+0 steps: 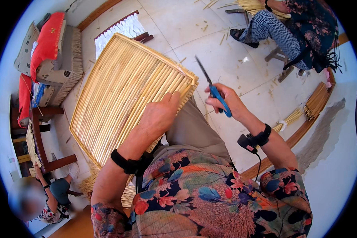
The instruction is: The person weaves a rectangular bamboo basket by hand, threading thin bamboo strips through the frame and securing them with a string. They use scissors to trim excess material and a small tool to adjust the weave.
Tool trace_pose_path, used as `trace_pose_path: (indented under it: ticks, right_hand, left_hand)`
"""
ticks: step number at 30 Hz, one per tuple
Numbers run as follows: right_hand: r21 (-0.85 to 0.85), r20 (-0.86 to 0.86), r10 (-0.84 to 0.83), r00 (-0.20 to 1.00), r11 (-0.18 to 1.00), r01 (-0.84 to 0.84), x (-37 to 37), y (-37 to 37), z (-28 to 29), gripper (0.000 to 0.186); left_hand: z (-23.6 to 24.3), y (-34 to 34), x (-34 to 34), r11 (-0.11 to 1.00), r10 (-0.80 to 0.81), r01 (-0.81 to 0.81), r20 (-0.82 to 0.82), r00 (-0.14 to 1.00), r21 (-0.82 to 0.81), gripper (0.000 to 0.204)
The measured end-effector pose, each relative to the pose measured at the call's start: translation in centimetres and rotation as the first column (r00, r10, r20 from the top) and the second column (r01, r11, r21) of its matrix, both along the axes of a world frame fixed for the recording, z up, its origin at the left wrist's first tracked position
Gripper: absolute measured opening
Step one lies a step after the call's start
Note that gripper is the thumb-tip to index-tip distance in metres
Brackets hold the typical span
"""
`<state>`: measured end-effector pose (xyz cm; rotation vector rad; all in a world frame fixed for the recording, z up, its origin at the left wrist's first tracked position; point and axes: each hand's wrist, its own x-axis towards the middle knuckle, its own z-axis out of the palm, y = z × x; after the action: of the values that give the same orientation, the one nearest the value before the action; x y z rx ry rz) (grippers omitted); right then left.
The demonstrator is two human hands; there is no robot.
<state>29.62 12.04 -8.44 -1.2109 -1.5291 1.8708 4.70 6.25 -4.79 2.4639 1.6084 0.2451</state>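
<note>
A large panel of yellow straw or reed stalks point(111, 87), laid side by side within a bound border, rests tilted against my lap. My left hand point(156, 117) is closed at its right edge, knuckles up, with the fingertips partly hidden. To the right of the panel's corner, my right hand point(229, 104) grips a pair of scissors point(216, 96) by the blue handles. Their dark blades point up and away from me, apart from the panel; I cannot tell how far the blades are spread.
A low stool with a white woven seat point(123, 29) stands beyond the panel. At left are a sofa with red cloth point(49, 35) and a wooden frame point(47, 158). Straw bundles point(316, 100) lie along the right wall. Co-workers sit far right point(281, 35) and lower left point(53, 204).
</note>
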Motion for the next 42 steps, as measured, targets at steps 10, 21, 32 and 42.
trace_pose_path:
  ticks: [10,21,32,42]
  right_hand:
    - [-0.145,0.066,0.237,0.969,0.963,-0.226,3.2,-3.7,0.9,0.046]
    - [-0.005,0.152,0.282,0.947,0.959,-0.284,3.1,-3.1,0.0,0.046]
    - [0.08,0.146,0.263,0.954,0.958,-0.277,2.8,-3.2,-0.9,0.05]
    - [0.416,0.206,0.035,0.978,0.901,-0.12,1.4,-3.9,-1.6,0.058]
  left_hand:
    - [1.2,-0.6,1.2,0.997,0.058,-0.055,-0.047,0.997,0.058,0.019]
    - [2.3,-0.9,1.3,0.998,0.025,-0.027,0.033,0.999,0.06,0.013]
    - [1.6,-0.6,1.7,0.995,0.003,-0.001,-0.018,1.0,0.099,0.013]
    - [3.8,0.3,1.5,0.998,0.057,-0.057,-0.041,0.998,-0.019,0.014]
